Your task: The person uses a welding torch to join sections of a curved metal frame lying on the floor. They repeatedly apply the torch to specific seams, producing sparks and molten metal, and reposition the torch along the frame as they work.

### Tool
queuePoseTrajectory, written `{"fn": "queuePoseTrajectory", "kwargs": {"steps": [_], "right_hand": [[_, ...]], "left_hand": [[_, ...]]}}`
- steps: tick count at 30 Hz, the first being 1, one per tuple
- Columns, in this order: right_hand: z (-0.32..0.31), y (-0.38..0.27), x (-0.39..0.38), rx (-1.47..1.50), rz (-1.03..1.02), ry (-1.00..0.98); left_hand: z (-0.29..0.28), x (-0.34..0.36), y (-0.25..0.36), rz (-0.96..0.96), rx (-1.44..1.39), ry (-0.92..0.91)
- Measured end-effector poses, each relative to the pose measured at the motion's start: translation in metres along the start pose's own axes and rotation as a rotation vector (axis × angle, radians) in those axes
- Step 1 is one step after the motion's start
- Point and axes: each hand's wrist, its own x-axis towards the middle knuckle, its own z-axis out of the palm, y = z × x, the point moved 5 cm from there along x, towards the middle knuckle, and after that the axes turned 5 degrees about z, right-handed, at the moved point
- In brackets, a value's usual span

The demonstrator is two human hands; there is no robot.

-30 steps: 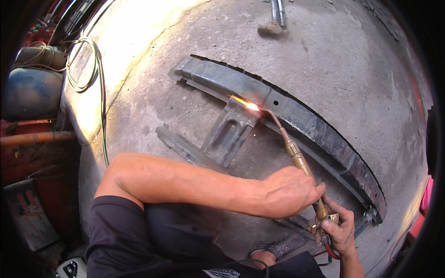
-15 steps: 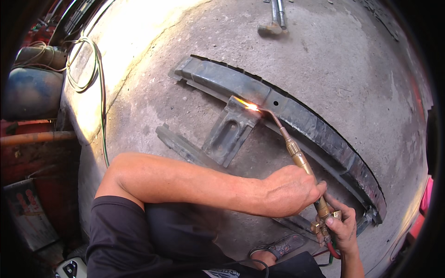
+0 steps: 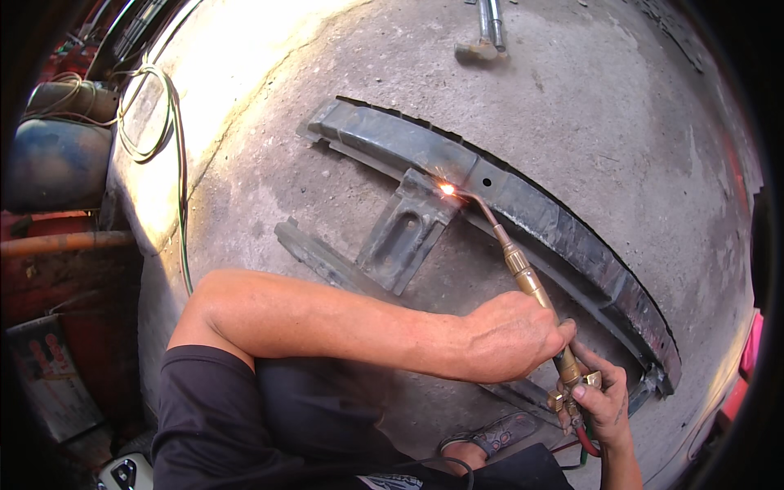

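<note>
My left hand (image 3: 514, 335) is closed around the brass shaft of a gas torch (image 3: 525, 273), its arm reaching across from the lower left. Lower right, my right hand (image 3: 603, 400) grips the torch's valve end, where a red hose is attached. The bent nozzle meets a bright glowing spot with sparks (image 3: 448, 189) at the join of a long, curved grey metal beam (image 3: 555, 233) and a stamped bracket (image 3: 396, 249) with a slot in it. A separate-looking metal strip (image 3: 306, 249) lies at the bracket's lower left, partly hidden by my arm.
Two metal-shafted tools, apparently hammers (image 3: 483, 45), lie on the concrete floor (image 3: 588, 106) beyond the beam. At left are coiled hoses (image 3: 145, 110), a dark blue cylinder (image 3: 57, 163) and red equipment (image 3: 65, 269). My sandalled foot (image 3: 482, 441) is below; pink objects (image 3: 751, 343) sit at right.
The long orange flame has shrunk to a small bright spot with sparks. My right hand and the torch's valve end have shifted slightly right and up.
</note>
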Motion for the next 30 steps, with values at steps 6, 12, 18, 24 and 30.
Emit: {"fn": "queuePoseTrajectory", "kwargs": {"steps": [6,12,18,24,30], "right_hand": [[0.0037,-0.0035,0.0006,0.069,-0.022,-0.036],[0.0042,-0.0049,-0.0019,0.085,-0.014,-0.022],[0.0006,-0.0015,-0.0006,0.034,-0.036,-0.013],[0.0007,-0.002,0.0005,0.015,-0.036,-0.02],[0.0014,-0.0011,0.0009,-0.013,-0.039,-0.011]], "left_hand": [[0.0002,-0.0003,-0.0011,0.0,0.003,0.001],[-0.0012,0.0001,-0.0001,0.004,0.003,0.011],[-0.0004,0.0001,-0.0006,0.007,-0.002,0.017],[0.0002,0.0001,-0.0014,0.006,-0.006,0.004],[0.001,-0.0003,-0.0022,0.005,-0.003,0.004]]}}
